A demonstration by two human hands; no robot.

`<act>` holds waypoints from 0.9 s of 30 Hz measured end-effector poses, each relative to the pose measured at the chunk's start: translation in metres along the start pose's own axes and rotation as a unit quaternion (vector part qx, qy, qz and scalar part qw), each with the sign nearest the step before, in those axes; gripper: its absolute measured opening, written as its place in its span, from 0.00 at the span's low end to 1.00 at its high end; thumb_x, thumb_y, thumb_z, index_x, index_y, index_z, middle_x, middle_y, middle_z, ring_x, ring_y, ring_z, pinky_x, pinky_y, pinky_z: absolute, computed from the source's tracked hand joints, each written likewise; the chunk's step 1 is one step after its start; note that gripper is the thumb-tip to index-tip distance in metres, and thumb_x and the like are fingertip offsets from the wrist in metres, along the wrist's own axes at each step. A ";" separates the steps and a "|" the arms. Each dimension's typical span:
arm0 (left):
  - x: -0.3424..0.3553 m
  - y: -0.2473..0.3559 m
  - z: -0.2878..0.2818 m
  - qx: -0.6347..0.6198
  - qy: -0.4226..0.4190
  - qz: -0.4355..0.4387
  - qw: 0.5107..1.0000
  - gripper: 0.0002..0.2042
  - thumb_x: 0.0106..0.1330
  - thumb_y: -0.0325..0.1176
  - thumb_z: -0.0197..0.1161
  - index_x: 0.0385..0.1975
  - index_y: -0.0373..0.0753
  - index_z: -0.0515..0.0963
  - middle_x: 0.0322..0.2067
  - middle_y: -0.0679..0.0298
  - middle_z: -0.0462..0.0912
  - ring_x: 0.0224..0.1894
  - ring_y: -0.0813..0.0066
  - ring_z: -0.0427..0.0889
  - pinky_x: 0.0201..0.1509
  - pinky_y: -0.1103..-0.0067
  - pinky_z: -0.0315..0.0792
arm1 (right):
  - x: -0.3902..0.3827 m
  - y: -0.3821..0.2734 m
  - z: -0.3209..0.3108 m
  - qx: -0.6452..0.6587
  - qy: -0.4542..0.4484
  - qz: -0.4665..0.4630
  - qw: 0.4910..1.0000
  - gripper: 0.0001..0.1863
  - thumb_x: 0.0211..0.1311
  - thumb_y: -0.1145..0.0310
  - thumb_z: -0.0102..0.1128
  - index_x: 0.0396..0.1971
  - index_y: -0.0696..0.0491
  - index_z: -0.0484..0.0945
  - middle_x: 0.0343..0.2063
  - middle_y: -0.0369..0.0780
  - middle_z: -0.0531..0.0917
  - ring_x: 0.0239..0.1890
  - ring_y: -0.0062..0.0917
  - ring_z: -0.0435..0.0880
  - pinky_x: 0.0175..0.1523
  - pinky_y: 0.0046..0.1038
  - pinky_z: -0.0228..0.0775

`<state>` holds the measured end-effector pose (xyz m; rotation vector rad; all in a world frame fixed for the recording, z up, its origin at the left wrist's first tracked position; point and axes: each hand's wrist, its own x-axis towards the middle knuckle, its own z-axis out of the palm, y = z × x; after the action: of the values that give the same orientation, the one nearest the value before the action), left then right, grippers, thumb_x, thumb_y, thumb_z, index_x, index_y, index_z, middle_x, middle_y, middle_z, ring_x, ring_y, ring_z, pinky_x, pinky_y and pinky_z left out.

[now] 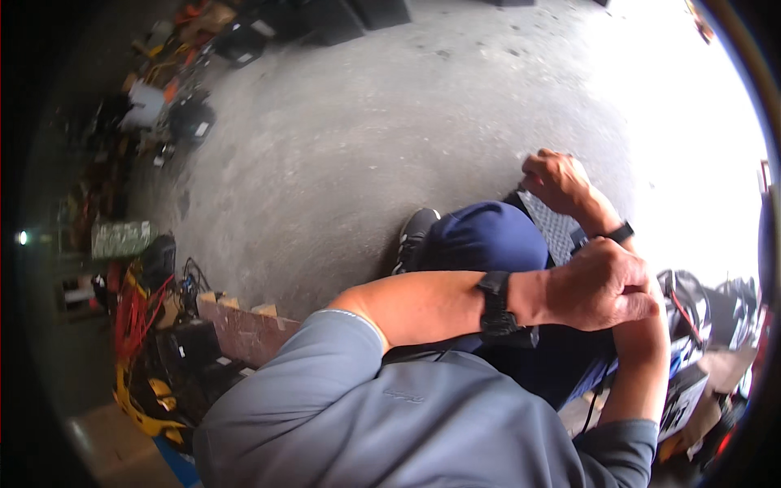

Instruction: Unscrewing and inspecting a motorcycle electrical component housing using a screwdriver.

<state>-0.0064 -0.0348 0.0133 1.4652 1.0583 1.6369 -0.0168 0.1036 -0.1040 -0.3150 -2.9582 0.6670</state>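
Note:
I am crouched with my blue-clad knee (pixel 484 236) below me. My left hand (pixel 600 285) is closed and lies over my right forearm, just below the wrist; whatever its fingers hold, if anything, is hidden. Beyond it, my right hand (pixel 557 180) has its fingers curled above the upper end of a dark, patterned metal plate (pixel 551 226) beside the knee; I cannot make out what is in them. A black watch (pixel 496 302) is on my left wrist and a black band (pixel 620 231) on my right.
Black bins (pixel 333 16) line the far side of the concrete floor (pixel 350 122). Clutter with red cables (pixel 134 317), a yellow object (pixel 142 407) and a worn board (pixel 248 324) lies along my left. Bags and cardboard (pixel 716 366) crowd my right. Bright light falls from the right.

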 end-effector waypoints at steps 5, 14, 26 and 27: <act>0.000 -0.005 0.001 -0.010 0.015 -0.008 1.000 0.08 0.58 0.33 0.67 0.25 0.34 0.81 0.24 0.52 0.83 0.28 0.56 0.84 0.34 0.69 0.74 | 0.000 -0.013 -0.005 0.013 0.036 -0.059 0.998 0.11 0.53 0.64 0.65 0.32 0.53 0.75 0.31 0.45 0.81 0.35 0.46 0.83 0.39 0.42 0.75; 0.000 -0.010 0.007 0.012 -0.011 -0.012 1.000 0.08 0.57 0.34 0.64 0.25 0.35 0.83 0.24 0.53 0.82 0.28 0.55 0.83 0.35 0.68 0.74 | 0.001 -0.020 -0.013 0.023 -0.026 0.000 0.999 0.09 0.54 0.69 0.64 0.35 0.54 0.78 0.37 0.46 0.80 0.38 0.43 0.83 0.41 0.38 0.76; 0.001 -0.010 0.009 0.023 -0.016 -0.017 0.999 0.09 0.55 0.35 0.64 0.23 0.34 0.83 0.23 0.52 0.82 0.27 0.56 0.83 0.34 0.68 0.75 | -0.003 -0.016 -0.008 0.008 -0.024 -0.003 1.000 0.11 0.53 0.71 0.63 0.37 0.53 0.77 0.28 0.45 0.82 0.33 0.43 0.84 0.38 0.41 0.76; 0.001 -0.010 0.009 0.023 -0.016 -0.017 0.999 0.09 0.55 0.35 0.64 0.23 0.34 0.83 0.23 0.52 0.82 0.27 0.56 0.83 0.34 0.68 0.75 | -0.003 -0.017 -0.009 0.006 -0.050 0.027 0.998 0.10 0.54 0.70 0.62 0.36 0.55 0.77 0.28 0.46 0.82 0.32 0.44 0.83 0.37 0.41 0.75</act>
<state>0.0021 -0.0282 0.0054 1.4900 1.1027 1.5706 -0.0162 0.0919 -0.0892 -0.3724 -3.0489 0.7264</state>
